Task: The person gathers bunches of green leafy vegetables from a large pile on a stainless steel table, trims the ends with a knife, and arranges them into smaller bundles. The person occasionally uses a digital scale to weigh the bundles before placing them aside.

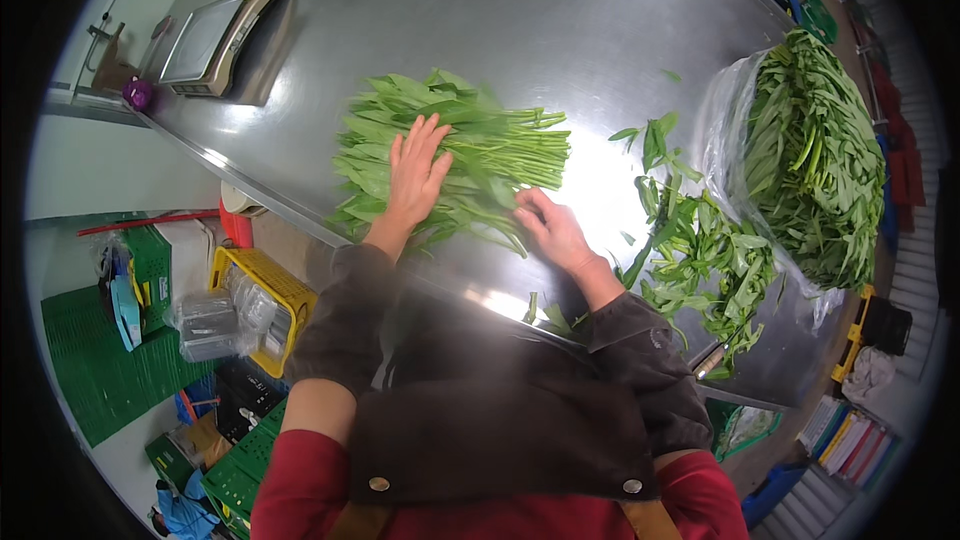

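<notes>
A bunch of long-stemmed leafy greens (455, 145), which looks like water spinach, lies on the steel table with its leaves to the left and cut stems to the right. Spread flat over the leafy part, my left hand (415, 175) presses on the bunch. My right hand (555, 232) is at its near right edge, fingers curled and pinched at a leafy stem (500, 190) that is smeared by motion. Loose leaves and stems (710, 265) are heaped right of my right hand. Beyond them a clear plastic bag (718, 130) holds a large bundle of the same greens (815, 170).
A scale (208, 45) stands at the table's far left, near a purple round object (137, 93). A knife handle (710, 361) shows by the near right edge, under the loose greens. Below on the left are a yellow crate (265, 305) and green crates (235, 480).
</notes>
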A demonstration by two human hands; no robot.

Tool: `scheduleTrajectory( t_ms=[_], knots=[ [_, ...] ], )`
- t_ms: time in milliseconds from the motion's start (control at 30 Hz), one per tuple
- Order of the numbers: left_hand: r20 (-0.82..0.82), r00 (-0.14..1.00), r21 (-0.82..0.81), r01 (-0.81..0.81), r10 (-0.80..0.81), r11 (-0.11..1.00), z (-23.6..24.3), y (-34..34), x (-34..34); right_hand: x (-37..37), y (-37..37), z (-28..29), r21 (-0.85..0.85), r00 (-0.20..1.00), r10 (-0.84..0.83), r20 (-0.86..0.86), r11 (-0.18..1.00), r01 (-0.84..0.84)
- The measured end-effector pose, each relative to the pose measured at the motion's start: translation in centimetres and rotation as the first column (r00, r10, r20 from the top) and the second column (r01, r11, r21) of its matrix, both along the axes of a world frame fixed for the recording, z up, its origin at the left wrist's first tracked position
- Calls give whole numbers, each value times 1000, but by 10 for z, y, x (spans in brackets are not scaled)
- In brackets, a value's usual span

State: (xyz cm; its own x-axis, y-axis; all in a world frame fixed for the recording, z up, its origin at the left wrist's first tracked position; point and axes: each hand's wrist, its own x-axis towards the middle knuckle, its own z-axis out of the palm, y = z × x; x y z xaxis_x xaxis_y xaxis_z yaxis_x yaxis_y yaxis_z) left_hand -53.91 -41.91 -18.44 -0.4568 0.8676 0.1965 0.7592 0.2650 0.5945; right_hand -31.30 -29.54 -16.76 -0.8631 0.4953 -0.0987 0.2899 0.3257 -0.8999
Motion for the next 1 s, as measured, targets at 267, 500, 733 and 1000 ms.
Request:
scheduleTrajectory(
  t_ms=[267, 500, 733, 1000],
  knots=[
    [-206, 978, -84, -30, 12, 996, -6, 4, 8, 90, 71, 43, -224, 482, 553, 680, 782, -581],
    [-227, 974, -93, -32, 11, 995, -3, 4, 5, -3, 2, 48, 365, 971, -52, 232, 930, -38],
    [-238, 971, -36, -14, 6, 999, -15, 2, 3, 11, 8, 16, -635, 988, 157, 11, 764, -114],
    [-215, 976, -83, -50, 31, 995, -4, 2, 7, 53, 26, 55, 424, 846, 221, 486, 786, -449]
  ],
)
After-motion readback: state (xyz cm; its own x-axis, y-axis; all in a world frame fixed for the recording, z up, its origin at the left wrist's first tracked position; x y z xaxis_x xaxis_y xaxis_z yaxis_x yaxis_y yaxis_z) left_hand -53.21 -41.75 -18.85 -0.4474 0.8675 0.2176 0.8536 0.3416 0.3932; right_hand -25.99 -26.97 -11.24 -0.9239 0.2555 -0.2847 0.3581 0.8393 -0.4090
